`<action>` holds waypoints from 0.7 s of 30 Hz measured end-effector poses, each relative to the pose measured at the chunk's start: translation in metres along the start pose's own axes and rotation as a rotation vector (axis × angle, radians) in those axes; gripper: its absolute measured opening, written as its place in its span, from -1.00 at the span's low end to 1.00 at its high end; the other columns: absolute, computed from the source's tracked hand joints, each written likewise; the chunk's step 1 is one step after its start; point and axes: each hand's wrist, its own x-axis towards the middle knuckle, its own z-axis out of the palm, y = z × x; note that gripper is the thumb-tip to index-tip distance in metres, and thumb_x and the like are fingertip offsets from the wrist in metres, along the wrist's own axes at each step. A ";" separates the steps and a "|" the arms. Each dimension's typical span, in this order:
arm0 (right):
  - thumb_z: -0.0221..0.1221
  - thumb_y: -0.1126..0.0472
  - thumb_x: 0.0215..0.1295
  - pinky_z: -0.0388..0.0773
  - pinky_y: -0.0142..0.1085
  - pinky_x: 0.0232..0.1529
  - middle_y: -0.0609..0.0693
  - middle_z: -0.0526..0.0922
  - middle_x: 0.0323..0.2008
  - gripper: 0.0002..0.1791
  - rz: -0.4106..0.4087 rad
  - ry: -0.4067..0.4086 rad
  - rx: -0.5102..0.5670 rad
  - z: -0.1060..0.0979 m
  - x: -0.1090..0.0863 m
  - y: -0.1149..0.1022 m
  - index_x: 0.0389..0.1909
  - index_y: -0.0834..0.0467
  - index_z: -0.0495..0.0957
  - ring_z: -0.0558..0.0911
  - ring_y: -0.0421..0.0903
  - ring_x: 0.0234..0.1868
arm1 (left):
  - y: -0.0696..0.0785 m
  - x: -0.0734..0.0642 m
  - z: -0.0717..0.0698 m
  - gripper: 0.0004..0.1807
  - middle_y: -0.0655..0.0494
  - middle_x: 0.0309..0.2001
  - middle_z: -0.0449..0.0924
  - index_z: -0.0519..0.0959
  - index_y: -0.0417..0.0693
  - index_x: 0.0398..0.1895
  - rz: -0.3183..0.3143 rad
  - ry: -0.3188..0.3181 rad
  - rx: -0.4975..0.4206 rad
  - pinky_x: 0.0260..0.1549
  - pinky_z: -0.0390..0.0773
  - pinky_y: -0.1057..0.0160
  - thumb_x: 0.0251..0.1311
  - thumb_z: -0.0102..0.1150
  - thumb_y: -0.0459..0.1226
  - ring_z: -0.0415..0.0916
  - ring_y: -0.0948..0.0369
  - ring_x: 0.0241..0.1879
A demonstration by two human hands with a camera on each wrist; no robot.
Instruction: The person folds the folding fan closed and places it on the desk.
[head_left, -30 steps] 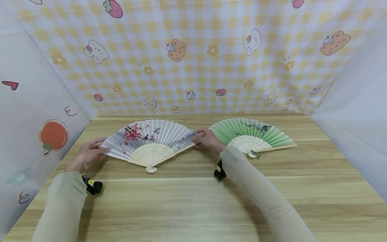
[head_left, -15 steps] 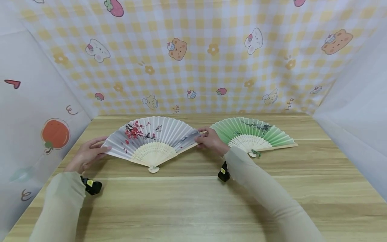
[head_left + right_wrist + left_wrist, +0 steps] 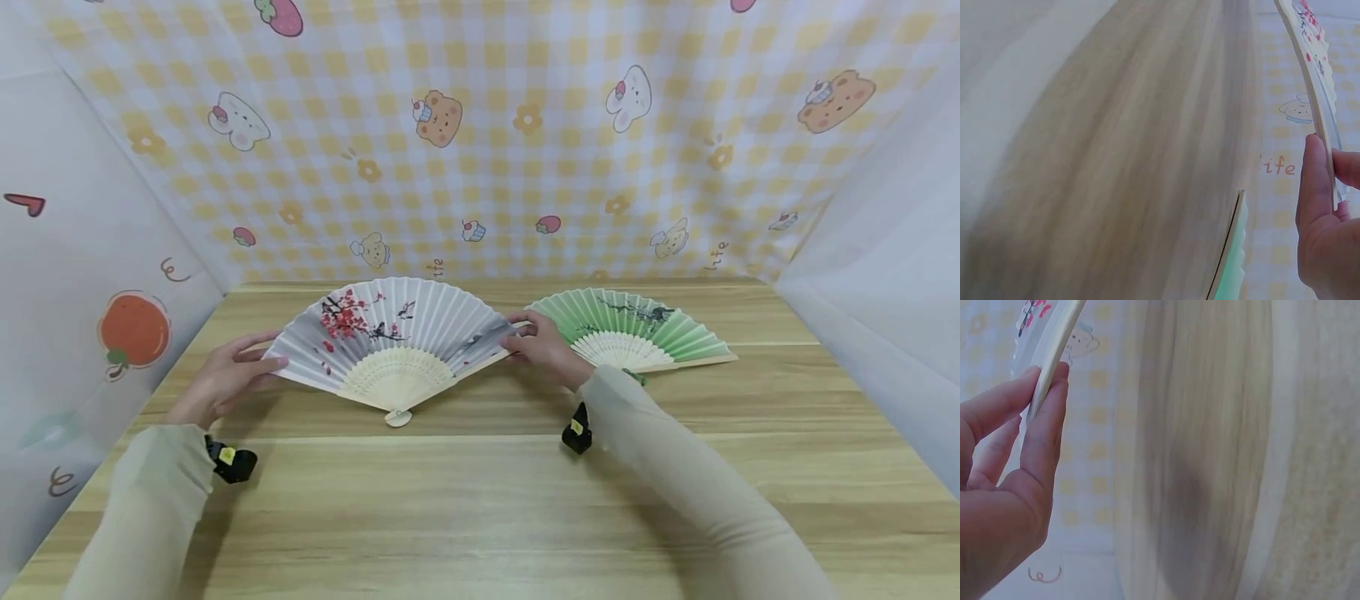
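Observation:
A white-and-grey folding fan [image 3: 405, 333] with red blossoms and birds is spread wide between both hands, its pivot end toward the person. At its left end stick, my left hand [image 3: 228, 375] pinches the edge between thumb and fingers, as the left wrist view shows with the hand [image 3: 1016, 469] close up. The right end stick is pinched likewise by my right hand [image 3: 551, 350]; in the right wrist view thumb and fingers of this hand [image 3: 1329, 231] lie on either side of the stick. Both wrist views show the fan raised off the table.
A green folding fan [image 3: 637, 321] with a dark branch print lies spread on the wooden table [image 3: 465, 517], just right of my right hand and partly behind that arm. A yellow checked cloth [image 3: 495, 150] hangs behind the table, and white cloth [image 3: 67, 250] hangs at the left.
Both hands keep hold of the white-and-grey fan. It has shifted a little to the right and up in the head view, and the right hand has moved right with it.

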 end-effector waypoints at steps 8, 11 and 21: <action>0.08 0.44 0.16 0.49 -0.03 -0.11 0.11 0.40 -0.33 -0.54 -0.023 -0.014 -0.024 -0.010 -0.010 -0.001 0.09 0.35 0.23 0.53 -0.14 -0.46 | 0.009 -0.006 0.008 -0.37 0.30 -0.37 0.57 0.28 0.03 0.20 0.045 -0.042 -0.130 -0.25 0.55 0.29 0.01 0.22 -0.39 0.55 0.31 -0.35; 0.08 0.41 0.17 0.51 -0.07 -0.12 0.12 0.41 -0.30 -0.54 -0.033 -0.018 -0.020 -0.016 -0.010 0.002 0.11 0.32 0.23 0.53 -0.16 -0.44 | 0.010 -0.007 0.012 -0.47 0.26 -0.37 0.59 0.37 0.07 0.09 0.063 -0.056 -0.192 -0.27 0.56 0.30 0.00 0.21 -0.43 0.56 0.29 -0.36; 0.06 0.39 0.20 0.47 -0.09 -0.06 0.08 0.44 -0.28 -0.49 -0.032 -0.048 0.069 -0.040 -0.028 -0.001 0.18 0.30 0.17 0.55 -0.17 -0.36 | 0.018 -0.014 0.029 -0.50 0.28 -0.36 0.60 0.38 0.04 0.04 0.111 -0.045 -0.196 -0.32 0.57 0.32 -0.01 0.23 -0.41 0.56 0.30 -0.36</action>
